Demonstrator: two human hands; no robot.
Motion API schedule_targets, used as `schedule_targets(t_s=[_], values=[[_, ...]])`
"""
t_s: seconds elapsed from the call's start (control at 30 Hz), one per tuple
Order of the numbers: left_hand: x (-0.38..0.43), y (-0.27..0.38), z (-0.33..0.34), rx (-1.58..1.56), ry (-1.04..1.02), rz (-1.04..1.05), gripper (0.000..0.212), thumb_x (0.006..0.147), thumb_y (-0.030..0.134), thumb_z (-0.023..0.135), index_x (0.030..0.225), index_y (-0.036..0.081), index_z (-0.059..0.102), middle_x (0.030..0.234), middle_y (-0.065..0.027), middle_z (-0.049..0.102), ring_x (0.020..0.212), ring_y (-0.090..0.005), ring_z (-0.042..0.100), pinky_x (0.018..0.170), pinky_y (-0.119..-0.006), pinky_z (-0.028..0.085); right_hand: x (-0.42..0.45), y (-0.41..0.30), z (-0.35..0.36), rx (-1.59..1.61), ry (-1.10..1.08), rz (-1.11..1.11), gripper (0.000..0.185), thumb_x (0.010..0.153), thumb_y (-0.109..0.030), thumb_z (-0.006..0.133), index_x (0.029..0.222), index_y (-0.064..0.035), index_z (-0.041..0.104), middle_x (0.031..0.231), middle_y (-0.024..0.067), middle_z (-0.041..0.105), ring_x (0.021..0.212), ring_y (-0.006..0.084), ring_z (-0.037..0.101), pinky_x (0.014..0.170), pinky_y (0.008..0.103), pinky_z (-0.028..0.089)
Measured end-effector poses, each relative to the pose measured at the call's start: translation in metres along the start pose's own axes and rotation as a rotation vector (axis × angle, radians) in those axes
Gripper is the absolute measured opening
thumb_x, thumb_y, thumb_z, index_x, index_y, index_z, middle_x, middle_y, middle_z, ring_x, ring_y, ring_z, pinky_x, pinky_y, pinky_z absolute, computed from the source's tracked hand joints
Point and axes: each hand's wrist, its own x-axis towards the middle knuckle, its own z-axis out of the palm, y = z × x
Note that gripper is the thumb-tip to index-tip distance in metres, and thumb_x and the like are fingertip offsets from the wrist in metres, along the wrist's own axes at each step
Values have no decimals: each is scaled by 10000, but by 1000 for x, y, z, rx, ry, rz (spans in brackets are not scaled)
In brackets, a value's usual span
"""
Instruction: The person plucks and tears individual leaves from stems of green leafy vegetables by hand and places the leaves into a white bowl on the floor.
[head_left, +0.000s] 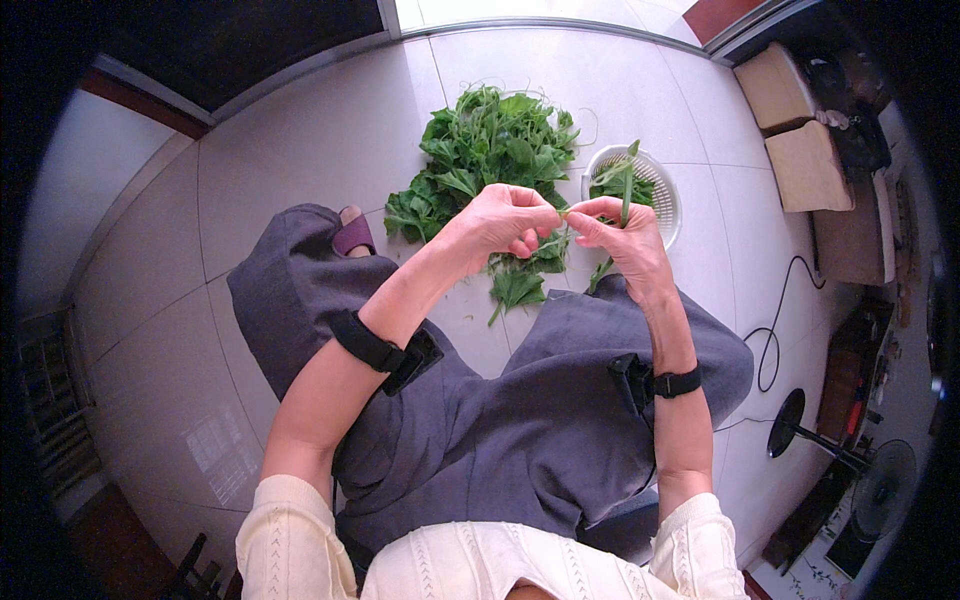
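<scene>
My left hand (510, 221) and my right hand (628, 241) meet fingertip to fingertip above the floor. Between them they pinch a thin green bit of stem (562, 213). A longer green stalk (628, 191) passes through my right hand, its top sticking up past the fingers and a lower part hanging toward my knee. Beyond my left hand lies a large heap of leafy green vine shoots (499, 142) with curly tendrils. A white plastic colander (666, 187), partly hidden behind my right hand, holds cut greens (637, 189).
A loose leaf (517, 289) lies on the pale tiled floor (315, 169) between my legs. My sandalled foot (354, 234) is left of the heap. Along the right stand cardboard boxes (776, 86), a black cable (772, 337) and a standing fan (883, 491). A door track (555, 24) crosses the far side.
</scene>
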Motion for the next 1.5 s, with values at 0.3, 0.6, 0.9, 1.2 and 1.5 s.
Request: schedule_targets(t_s=[0.3, 0.6, 0.9, 1.2, 1.5], values=[[2, 0, -2, 7, -7, 67, 159, 821, 201, 695, 829, 56, 629, 709, 29, 585, 555, -20, 541, 476, -154, 449, 3, -1, 3, -55, -29, -2, 167, 837, -151, 726, 957, -35, 707, 780, 5, 669, 688, 58, 597, 609, 200, 503], [1, -1, 0, 12, -4, 66, 151, 815, 196, 696, 829, 60, 632, 718, 27, 588, 559, -19, 533, 477, -157, 442, 0, -1, 5, 3, 5, -35, 178, 842, -172, 723, 953, -33, 702, 768, 9, 651, 686, 61, 601, 600, 212, 542], [3, -3, -1, -62, -36, 53, 139, 814, 186, 693, 815, 71, 614, 727, 36, 582, 559, -11, 522, 477, -157, 434, 0, -8, 9, 162, 36, -35, 176, 914, -190, 630, 1006, -40, 633, 856, 23, 644, 702, 37, 566, 617, 225, 572], [7, -8, -5, 334, 191, 59, 132, 796, 162, 649, 842, 42, 623, 734, 5, 609, 559, -45, 563, 506, -191, 479, 3, -7, -8, 338, 132, -36, 234, 945, -230, 587, 1050, -21, 600, 903, 73, 663, 587, 2, 494, 618, 235, 587], [8, -3, -5, 186, 121, 253, 175, 855, 167, 597, 913, 17, 665, 803, -29, 648, 607, -80, 607, 548, -219, 517, 3, -4, -6, 156, 12, -39, 225, 906, -188, 645, 1060, -26, 619, 896, 36, 655, 813, 85, 629, 669, 239, 567]])
